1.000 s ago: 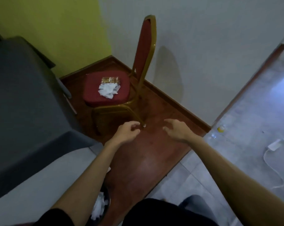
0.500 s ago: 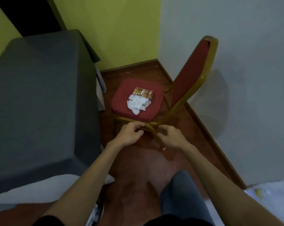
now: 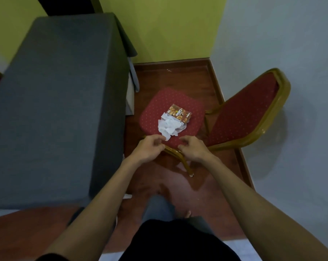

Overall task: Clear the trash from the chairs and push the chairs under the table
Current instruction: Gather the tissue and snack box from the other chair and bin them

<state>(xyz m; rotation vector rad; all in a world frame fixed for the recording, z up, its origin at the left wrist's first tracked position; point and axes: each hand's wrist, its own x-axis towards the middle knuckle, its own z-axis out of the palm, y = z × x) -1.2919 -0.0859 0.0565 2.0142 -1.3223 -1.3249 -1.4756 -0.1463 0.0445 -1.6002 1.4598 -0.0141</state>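
A red chair (image 3: 165, 102) with a gold frame stands beside the grey-clothed table (image 3: 56, 87), its backrest (image 3: 244, 113) towards the white wall. On the seat lie crumpled white paper (image 3: 168, 127) and a brown snack box (image 3: 180, 113) just behind it. My left hand (image 3: 150, 148) hovers at the seat's front edge with its fingers loosely curled, the fingertips just short of the paper's lower tip. My right hand (image 3: 194, 148) hangs next to it over the same edge, fingers bent and apart. Neither hand holds anything.
The table's cloth hangs to the floor on the chair's left. Green and white walls close the corner behind and to the right of the chair. My legs (image 3: 159, 210) stand on the brown floor in front of it.
Both hands have risen from the chair's front frame to the seat's front edge, nearer the paper. My view has come closer over the chair.
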